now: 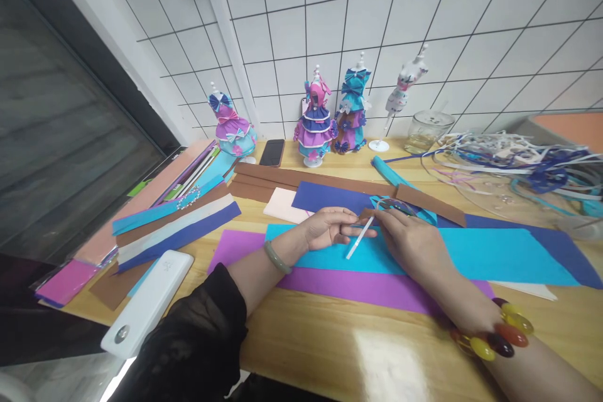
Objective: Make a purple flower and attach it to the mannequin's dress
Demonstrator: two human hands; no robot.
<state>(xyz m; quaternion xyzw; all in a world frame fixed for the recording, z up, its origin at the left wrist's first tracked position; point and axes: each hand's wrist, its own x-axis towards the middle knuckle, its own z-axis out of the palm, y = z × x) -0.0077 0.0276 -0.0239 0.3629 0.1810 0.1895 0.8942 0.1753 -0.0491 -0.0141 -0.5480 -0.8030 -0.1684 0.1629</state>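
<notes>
Over the middle of the table, my left hand (330,226) and my right hand (409,242) meet at the fingertips. Between them is a small piece of brown paper (366,214), pinched from both sides. My left thumb and forefinger hold its left end while the other fingers stretch out below. A narrow white strip (360,239) slants down from beneath my right fingertips; how it joins the brown piece is hidden. Under both hands lie a long turquoise sheet (499,251) and a purple sheet (358,289), which look like crepe paper.
Small dress forms in paper dresses (234,132) (315,132) (353,113) and a bare dress form (407,85) stand along the tiled wall. A phone (272,153), glass jar (428,132) and tangled ribbons (522,166) lie behind. Folded strips (174,232) and a white device (148,301) sit left.
</notes>
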